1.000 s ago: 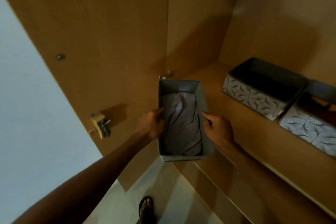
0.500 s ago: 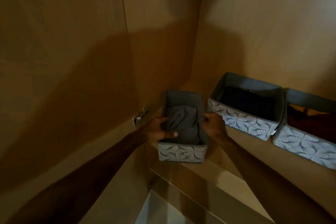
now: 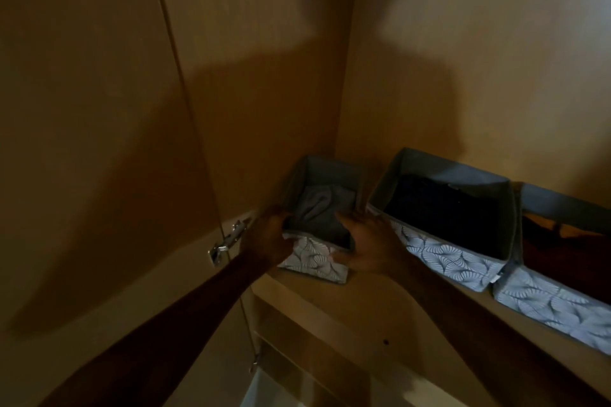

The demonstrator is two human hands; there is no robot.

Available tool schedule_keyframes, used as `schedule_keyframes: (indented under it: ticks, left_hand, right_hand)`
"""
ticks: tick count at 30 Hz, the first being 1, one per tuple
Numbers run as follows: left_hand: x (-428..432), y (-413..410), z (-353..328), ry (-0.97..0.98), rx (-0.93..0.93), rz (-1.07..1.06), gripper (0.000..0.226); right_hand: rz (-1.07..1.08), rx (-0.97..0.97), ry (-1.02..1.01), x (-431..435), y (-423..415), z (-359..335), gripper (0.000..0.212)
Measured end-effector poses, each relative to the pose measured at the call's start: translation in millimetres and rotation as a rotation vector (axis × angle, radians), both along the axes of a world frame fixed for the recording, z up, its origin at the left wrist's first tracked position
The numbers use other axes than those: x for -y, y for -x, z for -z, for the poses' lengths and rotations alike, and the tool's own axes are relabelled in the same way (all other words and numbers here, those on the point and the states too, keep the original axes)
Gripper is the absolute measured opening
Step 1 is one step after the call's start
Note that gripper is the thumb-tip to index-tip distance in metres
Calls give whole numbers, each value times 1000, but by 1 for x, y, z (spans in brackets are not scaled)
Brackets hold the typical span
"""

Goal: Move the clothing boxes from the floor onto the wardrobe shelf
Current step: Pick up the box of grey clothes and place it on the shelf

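Grey box (image 3: 314, 261) has slid back into the shelf (image 3: 380, 304) corner; our left hand (image 3: 269, 238) and right hand (image 3: 370, 248) still curl fingers round its rims, so placement looks nearly done.

The gripped grey fabric box (image 3: 314, 261) has a white leaf-patterned front, like the larger grey fabric box (image 3: 443, 258) right of the grip.

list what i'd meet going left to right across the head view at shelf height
door hinge → left hand → small fabric box → right hand → fabric box of dark clothes → third fabric box
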State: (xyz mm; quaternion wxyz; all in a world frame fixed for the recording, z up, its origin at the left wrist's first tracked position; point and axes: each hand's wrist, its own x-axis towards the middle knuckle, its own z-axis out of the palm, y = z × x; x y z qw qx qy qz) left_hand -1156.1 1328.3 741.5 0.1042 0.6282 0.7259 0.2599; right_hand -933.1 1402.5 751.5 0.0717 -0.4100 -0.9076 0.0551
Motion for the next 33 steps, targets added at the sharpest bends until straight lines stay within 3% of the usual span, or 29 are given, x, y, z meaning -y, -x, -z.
schedule_keyframes:
  ticks: [5,13,20,24,26,28,31,33]
  left_hand:
    - [-16,-9,12,-37,-144,-30,64]
    - [-57,12,37,192,-399,250,135]
    - [-107,21,30,255,-498,329,145]
    - [-126,22,27,255,-539,313,141]
    - [-132,22,19,213,-573,303,152]
    - [-143,23,24,198,-530,255,165]
    - [-155,23,27,188,-548,272,151]
    - [-157,20,25,206,-460,278,156]
  right_hand:
    - [57,105,-85,-12,12,9,72]
    - [143,32,-199,-26,25,15,59]
    - [376,175,-302,-45,30,19,59]
    - [400,182,-286,-56,34,15,62]
    - [389,197,-267,-60,35,15,65]
    - [397,216,-285,-65,36,18,64]
    - [419,201,-304,-74,39,20,60]
    - [435,205,-301,-78,41,21,61]
